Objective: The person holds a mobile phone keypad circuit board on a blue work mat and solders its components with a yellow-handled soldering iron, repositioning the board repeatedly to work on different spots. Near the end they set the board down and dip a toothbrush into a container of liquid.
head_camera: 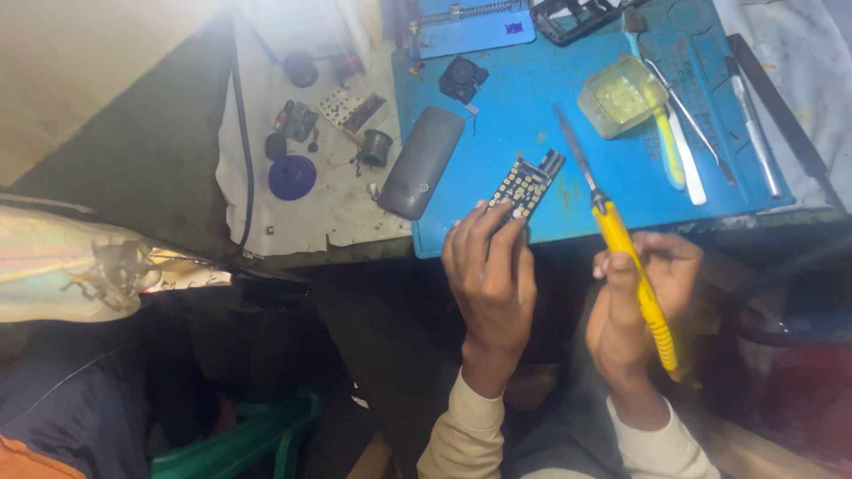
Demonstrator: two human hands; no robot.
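My left hand (486, 275) holds a small black circuit board (527, 184) with rows of yellow pads, raised over the near edge of the blue work mat (532, 124). My right hand (639, 297) grips a yellow-handled soldering iron (626, 244); its dark metal tip points up and left, ending just right of the board without visibly touching it. Both cream sleeves show at the bottom.
On the mat lie a grey phone back cover (421, 163), a small black part (461, 78), a clear square container (621, 96), tweezers and several hand tools (710, 133). A white cloth (311, 204) at left carries a purple disc (292, 176) and small parts. A black cable (243, 133) runs down.
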